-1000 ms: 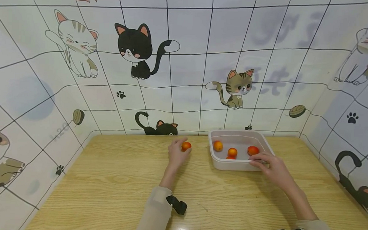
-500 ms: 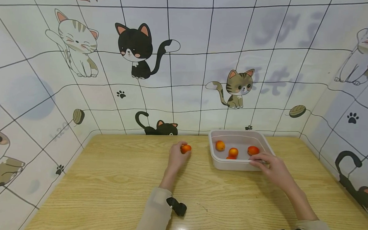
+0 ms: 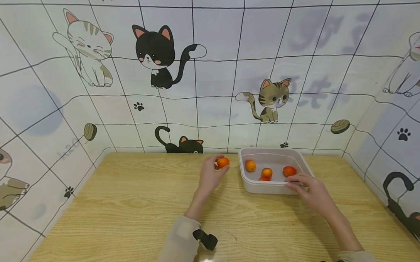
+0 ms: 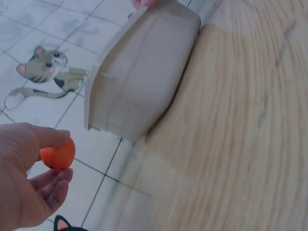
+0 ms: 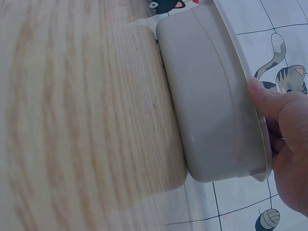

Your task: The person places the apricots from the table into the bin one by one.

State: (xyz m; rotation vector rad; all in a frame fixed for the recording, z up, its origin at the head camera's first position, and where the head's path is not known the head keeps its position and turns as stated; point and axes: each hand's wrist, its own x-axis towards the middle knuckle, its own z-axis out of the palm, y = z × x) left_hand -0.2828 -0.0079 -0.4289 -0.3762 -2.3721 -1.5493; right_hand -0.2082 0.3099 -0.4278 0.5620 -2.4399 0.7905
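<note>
My left hand (image 3: 212,173) pinches a small round orange fruit (image 3: 223,162) between thumb and fingers, to the left of a white plastic bin (image 3: 268,187). In the left wrist view the fruit (image 4: 58,155) looks smooth, with a small dark spot low on its skin, and it is held clear of the bin. My right hand (image 3: 310,190) grips the bin's front rim near its right corner. The right wrist view shows the thumb of that hand (image 5: 288,139) on the outside of the rim. Several orange-red fruits (image 3: 289,171) lie inside the bin, one partly hidden behind the front wall.
The bin stands on a wooden table (image 3: 131,205) near its back edge. A wall covering (image 3: 215,81) with printed cats and grid lines rises behind the table and along both sides. Dark cameras (image 3: 206,239) are strapped to both wrists.
My left hand has lifted the fruit slightly and carried it right, toward the bin. The right hand has kept its hold on the rim. Fruits in the bin have shifted a little.
</note>
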